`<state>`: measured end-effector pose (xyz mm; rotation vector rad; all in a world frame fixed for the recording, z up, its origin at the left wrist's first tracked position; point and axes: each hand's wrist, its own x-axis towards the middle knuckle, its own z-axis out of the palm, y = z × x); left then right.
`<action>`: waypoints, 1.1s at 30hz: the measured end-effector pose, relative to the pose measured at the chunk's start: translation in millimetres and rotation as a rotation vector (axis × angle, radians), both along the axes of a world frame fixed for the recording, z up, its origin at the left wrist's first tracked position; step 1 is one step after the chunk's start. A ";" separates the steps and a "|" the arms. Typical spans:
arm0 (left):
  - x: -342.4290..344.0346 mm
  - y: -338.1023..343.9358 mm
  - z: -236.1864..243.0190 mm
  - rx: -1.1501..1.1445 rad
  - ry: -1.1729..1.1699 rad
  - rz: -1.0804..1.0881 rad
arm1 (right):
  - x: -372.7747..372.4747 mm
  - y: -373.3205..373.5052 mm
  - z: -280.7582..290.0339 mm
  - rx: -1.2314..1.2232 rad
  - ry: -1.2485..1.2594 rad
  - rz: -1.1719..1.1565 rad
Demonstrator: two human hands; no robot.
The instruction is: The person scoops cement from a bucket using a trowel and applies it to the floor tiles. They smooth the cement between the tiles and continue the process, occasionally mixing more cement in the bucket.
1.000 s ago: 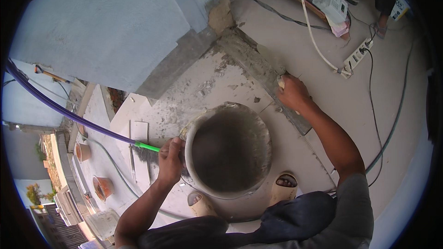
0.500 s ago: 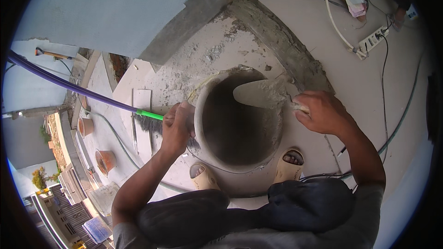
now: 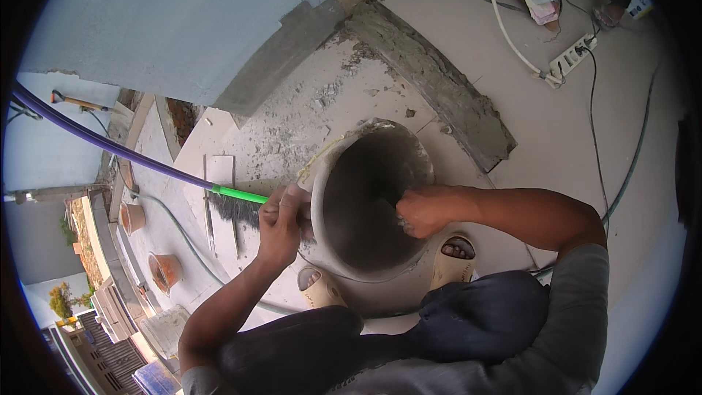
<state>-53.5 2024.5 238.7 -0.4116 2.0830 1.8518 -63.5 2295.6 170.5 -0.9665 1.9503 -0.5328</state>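
Observation:
A grey, mortar-smeared bucket [image 3: 318,208] stands between my feet, tilted so that its dark inside faces me. My left hand [image 3: 280,223] is closed at its left rim and steadies it. Just behind those fingers passes the green end of a broom [image 3: 240,194], its purple handle running off to the upper left and its dark bristles near the floor. Inside the bucket's mouth, my right hand [image 3: 428,211] is closed round the handle of a trowel, whose blade [image 3: 385,212] shows only dimly in the shadow.
A ridge of wet mortar [image 3: 439,77] runs along the floor ahead, with crumbs scattered beside it. Two orange pots [image 3: 164,271] stand at left. A power strip [image 3: 574,58] and cables lie at right. Near the upper right edge is another person's foot [image 3: 608,14].
My right hand has moved left and down into the bucket with the trowel, which was held level over the rim before. My left hand stays at the rim.

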 end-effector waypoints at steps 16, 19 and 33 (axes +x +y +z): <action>-18.3 -14.4 -15.6 -0.003 0.089 0.025 | 4.9 132.7 35.4 -0.590 -0.820 -1.101; -16.8 -13.1 -18.2 0.033 0.074 0.039 | -24.7 142.0 34.3 -0.603 -0.623 -1.325; -8.4 -3.2 -1.5 -0.003 -0.007 -0.019 | -239.5 48.4 -43.7 0.183 0.541 -1.102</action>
